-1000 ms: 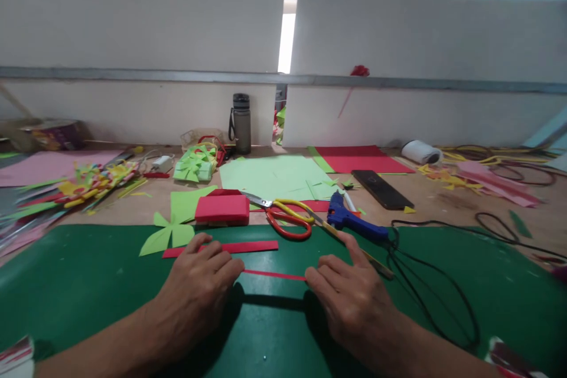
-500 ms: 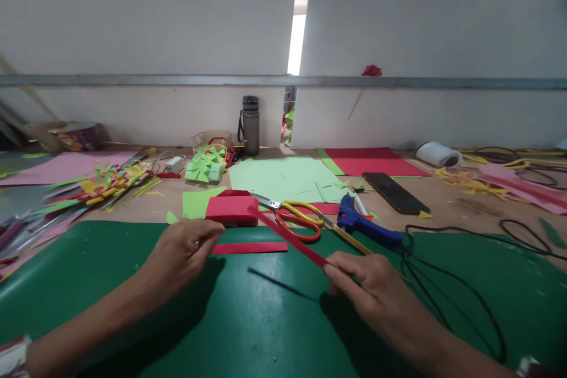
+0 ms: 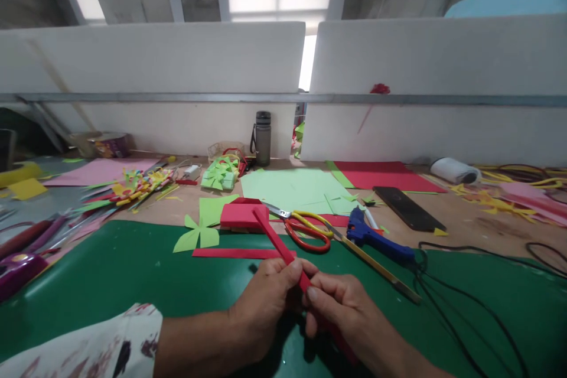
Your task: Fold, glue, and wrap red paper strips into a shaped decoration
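Note:
A red paper strip [image 3: 277, 240] slants between my two hands above the green mat [image 3: 212, 295]. My left hand [image 3: 270, 295] pinches it near the middle between thumb and fingers. Just below, my right hand [image 3: 341, 304] grips the same strip, and its lower end runs on beneath that hand. Another red strip [image 3: 234, 253] lies flat on the mat beyond my left hand. Behind it are a red folded paper piece [image 3: 243, 217] and a light green paper cutout with leaf shapes [image 3: 199, 235]. Scissors [image 3: 308, 230] with red and yellow handles lie beyond my hands.
A blue glue gun [image 3: 376, 239] with a black cord [image 3: 469, 307] lies at the right, beside a thin yellow stick [image 3: 381, 269]. Farther back are a phone [image 3: 407, 208], pale green sheets [image 3: 292, 186], red paper [image 3: 381, 176] and a grey bottle [image 3: 263, 139].
My left hand has moved right and closed on the red strip next to my right hand. The leaf-shaped green cutout, mostly hidden before, now shows. The view has tilted up slightly.

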A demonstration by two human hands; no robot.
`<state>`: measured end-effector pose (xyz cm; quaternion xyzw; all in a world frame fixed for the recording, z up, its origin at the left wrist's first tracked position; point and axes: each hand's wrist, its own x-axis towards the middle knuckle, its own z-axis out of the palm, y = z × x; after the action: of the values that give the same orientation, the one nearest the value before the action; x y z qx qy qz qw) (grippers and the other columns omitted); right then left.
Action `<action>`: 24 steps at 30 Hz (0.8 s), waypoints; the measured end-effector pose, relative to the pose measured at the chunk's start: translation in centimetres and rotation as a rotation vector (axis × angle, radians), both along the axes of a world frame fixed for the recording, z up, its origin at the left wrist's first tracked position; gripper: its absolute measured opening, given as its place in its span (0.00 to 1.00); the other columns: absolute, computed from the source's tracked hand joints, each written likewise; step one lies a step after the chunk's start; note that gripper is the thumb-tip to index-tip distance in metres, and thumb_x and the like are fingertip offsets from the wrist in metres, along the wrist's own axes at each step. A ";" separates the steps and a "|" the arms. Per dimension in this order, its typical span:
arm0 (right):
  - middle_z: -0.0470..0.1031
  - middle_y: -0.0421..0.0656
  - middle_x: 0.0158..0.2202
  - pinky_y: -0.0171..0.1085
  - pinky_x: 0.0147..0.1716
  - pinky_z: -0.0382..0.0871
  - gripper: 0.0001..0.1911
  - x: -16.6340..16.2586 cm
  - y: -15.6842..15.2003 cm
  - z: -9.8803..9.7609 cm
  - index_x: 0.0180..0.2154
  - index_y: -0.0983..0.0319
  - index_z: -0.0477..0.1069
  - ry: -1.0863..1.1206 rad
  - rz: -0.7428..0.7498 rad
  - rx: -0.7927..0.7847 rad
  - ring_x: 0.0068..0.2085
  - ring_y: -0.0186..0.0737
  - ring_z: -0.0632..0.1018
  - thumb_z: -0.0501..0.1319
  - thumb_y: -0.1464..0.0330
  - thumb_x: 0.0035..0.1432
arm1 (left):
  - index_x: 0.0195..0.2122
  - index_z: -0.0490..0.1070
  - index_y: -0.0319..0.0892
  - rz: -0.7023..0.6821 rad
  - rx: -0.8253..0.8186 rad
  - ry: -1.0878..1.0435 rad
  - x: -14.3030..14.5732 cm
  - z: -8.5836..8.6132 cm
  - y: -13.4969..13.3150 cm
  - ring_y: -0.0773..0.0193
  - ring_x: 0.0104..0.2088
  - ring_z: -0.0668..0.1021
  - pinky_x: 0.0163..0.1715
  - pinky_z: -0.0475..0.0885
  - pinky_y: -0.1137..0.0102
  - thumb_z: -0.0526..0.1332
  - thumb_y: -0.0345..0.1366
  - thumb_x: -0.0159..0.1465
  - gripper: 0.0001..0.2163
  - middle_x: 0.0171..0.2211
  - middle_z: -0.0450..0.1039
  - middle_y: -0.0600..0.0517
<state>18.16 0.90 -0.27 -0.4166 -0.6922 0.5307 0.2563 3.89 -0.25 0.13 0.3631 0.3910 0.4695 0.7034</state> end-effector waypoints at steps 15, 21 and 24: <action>0.72 0.42 0.17 0.31 0.18 0.50 0.21 0.4 0.8 -1.0 0.19 0.63 0.64 0.013 -0.007 -0.143 0.17 0.28 0.60 0.55 0.53 0.52 | 0.33 0.67 0.34 0.157 0.012 -0.209 -2.5 2.6 2.5 0.59 0.33 0.78 0.42 0.68 0.61 0.49 0.32 0.66 0.10 0.34 0.76 0.41; 0.72 0.43 0.17 0.32 0.19 0.50 0.21 0.8 0.8 -0.5 0.20 0.62 0.63 0.009 -0.002 -0.104 0.17 0.29 0.59 0.54 0.53 0.53 | 0.34 0.67 0.35 0.162 0.050 -0.167 -3.4 3.2 3.3 0.55 0.39 0.78 0.41 0.69 0.61 0.49 0.35 0.67 0.11 0.37 0.76 0.41; 0.72 0.42 0.17 0.32 0.20 0.50 0.20 0.9 0.8 0.3 0.19 0.62 0.64 0.000 0.001 -0.084 0.18 0.30 0.59 0.55 0.53 0.52 | 0.33 0.67 0.36 0.183 0.067 -0.162 -3.8 3.5 3.6 0.56 0.39 0.79 0.41 0.70 0.63 0.50 0.34 0.67 0.10 0.36 0.76 0.43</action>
<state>19.05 1.75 0.02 -0.4265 -0.6695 0.5594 0.2385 0.13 3.39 3.60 0.3101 0.3486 0.5724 0.6743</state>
